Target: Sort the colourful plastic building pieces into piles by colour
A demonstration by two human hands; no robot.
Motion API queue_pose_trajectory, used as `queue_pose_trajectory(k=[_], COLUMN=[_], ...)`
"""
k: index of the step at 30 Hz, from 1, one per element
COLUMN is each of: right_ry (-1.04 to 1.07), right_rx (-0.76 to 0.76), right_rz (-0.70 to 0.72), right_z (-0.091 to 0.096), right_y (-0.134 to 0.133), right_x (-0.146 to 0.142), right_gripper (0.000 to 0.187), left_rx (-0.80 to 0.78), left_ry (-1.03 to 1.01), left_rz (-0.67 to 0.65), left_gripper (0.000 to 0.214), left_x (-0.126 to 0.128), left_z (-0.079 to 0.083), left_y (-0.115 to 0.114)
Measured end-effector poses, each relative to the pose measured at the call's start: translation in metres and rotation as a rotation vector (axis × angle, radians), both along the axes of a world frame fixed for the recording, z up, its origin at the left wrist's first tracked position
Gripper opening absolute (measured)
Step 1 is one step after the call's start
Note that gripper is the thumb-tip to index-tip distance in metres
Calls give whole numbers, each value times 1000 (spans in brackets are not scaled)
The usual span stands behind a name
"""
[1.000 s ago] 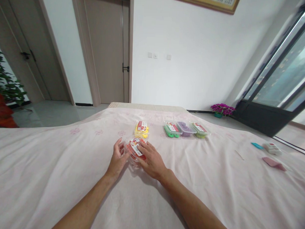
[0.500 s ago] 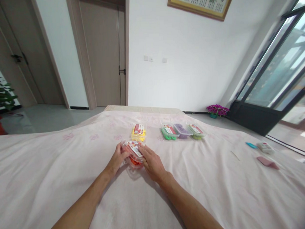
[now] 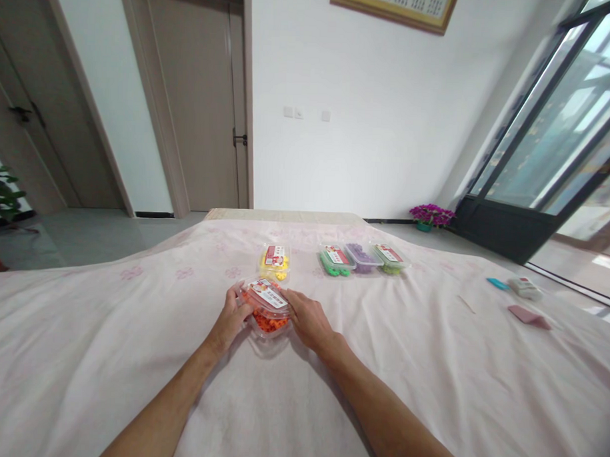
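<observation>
At far left, a leafy plant (image 3: 1, 188) before a grey-brown door (image 3: 44, 99) with a black handle; farther right, a second grey-brown door (image 3: 190, 84), likewise with a black handle. Across the foreground, a pale pink cloth (image 3: 130, 356), softly creased, with faint flower motifs. Near the middle, the left hand (image 3: 230, 317), with a narrow grip, fingers and thumb around the left side of an orange box (image 3: 269, 322). Orange box: clear plastic, set between the two hands, small orange-red pieces visible below the near edge of its labelled lid (image 3: 267, 294); full seating of the lid not determinable. Just beyond, a labelled yellow box (image 3: 274, 261). To the right, the right hand (image 3: 309, 322), bent fingers touching the right edge of the lid; thumb unclear, hence closure of this grip not determinable. Farther back and right, in a close row: a labelled green box (image 3: 336, 259), a purple box (image 3: 364, 258), a labelled light-green box (image 3: 390, 259). Behind, on the floor, magenta flowers (image 3: 430, 214) in a green pot. At right on the cloth, a thin pale stick (image 3: 466, 304), a small blue object (image 3: 497, 284), a white pack (image 3: 524, 287) just beside it and, nearer, a folded pink piece (image 3: 529, 316). At far right, a dark-framed glazed door (image 3: 517, 176).
</observation>
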State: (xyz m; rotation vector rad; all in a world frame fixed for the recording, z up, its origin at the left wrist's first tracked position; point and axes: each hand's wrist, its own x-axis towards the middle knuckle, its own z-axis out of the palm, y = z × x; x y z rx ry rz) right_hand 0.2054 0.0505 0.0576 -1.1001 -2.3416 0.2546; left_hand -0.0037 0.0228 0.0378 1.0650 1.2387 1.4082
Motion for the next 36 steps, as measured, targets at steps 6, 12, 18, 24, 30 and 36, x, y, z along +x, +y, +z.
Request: queue_pose_trajectory(k=[6,12,18,24,30,36], right_ry=[44,69,218,643,978,1106], right_rx=[-78,-72,-146,-354,-517,-559], right_rz=[-18,-41,-170,-171,-219,-274], right_z=[15,17,1,-30,-42,-40], right_y=[-2,0,21,33,28,31], right_x=[-1,-1,17,21,12,13], right_gripper=[42,38,32,38,48,48], left_rx=[-88,-89,8,-21,146,435], left_ry=[-6,16,110,22,248,842], left_rz=[29,23,20,1,266,508], left_gripper=[59,54,48,51,47,51], left_x=[5,5,-3,-5,-29,-45], left_z=[3,6,-4,-7,11,48], left_y=[-3,-5,-2,1,7,-6])
